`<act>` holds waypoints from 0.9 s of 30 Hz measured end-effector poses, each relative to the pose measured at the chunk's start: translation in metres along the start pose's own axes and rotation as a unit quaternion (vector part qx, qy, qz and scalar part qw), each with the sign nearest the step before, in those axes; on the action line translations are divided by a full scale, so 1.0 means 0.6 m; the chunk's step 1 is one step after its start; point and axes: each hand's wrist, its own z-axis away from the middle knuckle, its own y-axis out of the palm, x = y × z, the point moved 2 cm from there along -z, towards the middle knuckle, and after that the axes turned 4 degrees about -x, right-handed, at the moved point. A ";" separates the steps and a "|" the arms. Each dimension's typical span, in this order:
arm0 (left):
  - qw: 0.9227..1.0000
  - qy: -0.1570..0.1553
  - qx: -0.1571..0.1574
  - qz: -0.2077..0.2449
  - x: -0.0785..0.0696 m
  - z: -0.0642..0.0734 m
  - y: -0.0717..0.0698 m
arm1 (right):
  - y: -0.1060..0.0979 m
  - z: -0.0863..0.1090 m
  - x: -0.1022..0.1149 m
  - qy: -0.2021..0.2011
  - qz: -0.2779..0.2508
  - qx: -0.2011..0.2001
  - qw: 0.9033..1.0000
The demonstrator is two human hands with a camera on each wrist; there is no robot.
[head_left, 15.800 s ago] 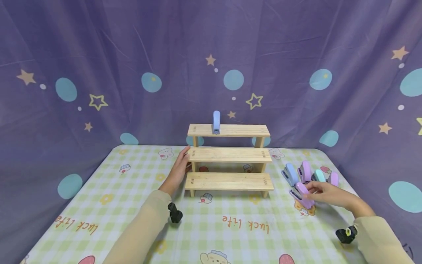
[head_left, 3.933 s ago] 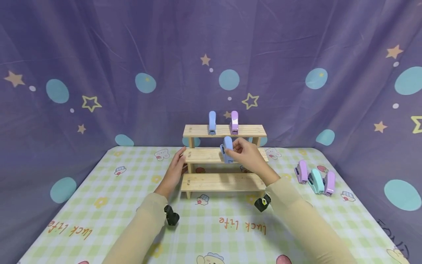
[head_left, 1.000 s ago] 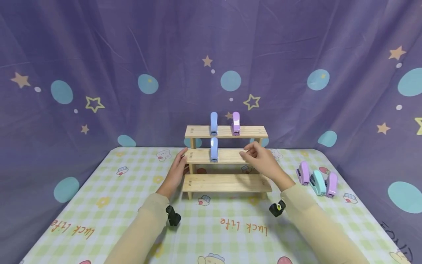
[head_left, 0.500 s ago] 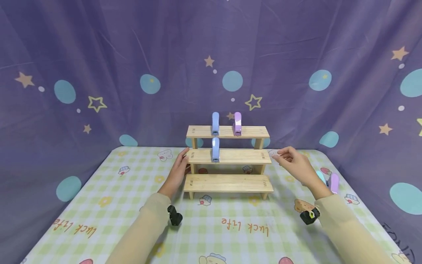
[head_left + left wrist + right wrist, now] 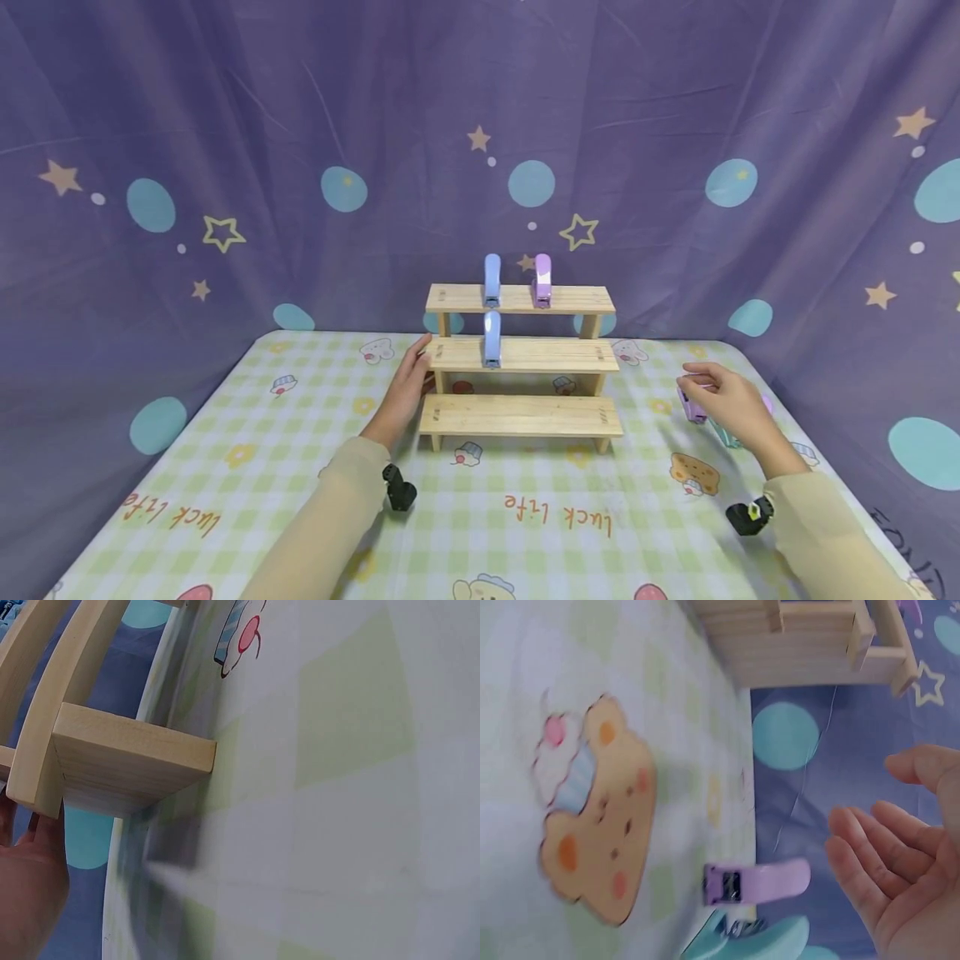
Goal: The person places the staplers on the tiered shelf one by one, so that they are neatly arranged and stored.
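A three-tier wooden display stand [image 5: 517,415] stands mid-table. My left hand [image 5: 403,392] holds the left end of its middle board; in the left wrist view the fingertips pass behind the board end. A blue stapler [image 5: 492,282] and a purple stapler [image 5: 542,282] stand upright on the top tier, another blue stapler [image 5: 492,340] on the middle one. My right hand [image 5: 738,412] hovers with relaxed fingers and nothing in them, over a purple stapler [image 5: 772,880] and a teal stapler [image 5: 769,943]. Another purple stapler [image 5: 767,403] is mostly hidden behind that hand.
A checked cartoon-print cloth [image 5: 300,500] covers the table. Behind it hangs a purple curtain [image 5: 420,108] with stars and blue dots. Each wrist wears a small black camera, such as the right one [image 5: 748,517].
Since the oldest frame, a purple stapler has reached the top tier and a blue one the middle tier. In the last second my empty right hand moved right from the stand to the remaining staplers.
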 end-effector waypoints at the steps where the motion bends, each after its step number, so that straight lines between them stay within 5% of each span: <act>1: 1.000 0.000 -0.001 -0.002 0.000 0.000 0.000 | 0.000 0.001 -0.006 0.003 0.004 -0.001 1.000; 15: 1.000 0.001 0.002 0.004 0.002 -0.002 0.003 | 0.011 0.006 -0.045 0.042 -0.011 0.015 0.999; 27: 1.000 -0.004 0.004 -0.003 0.005 -0.003 0.000 | 0.020 -0.007 -0.056 0.032 0.045 -0.007 0.998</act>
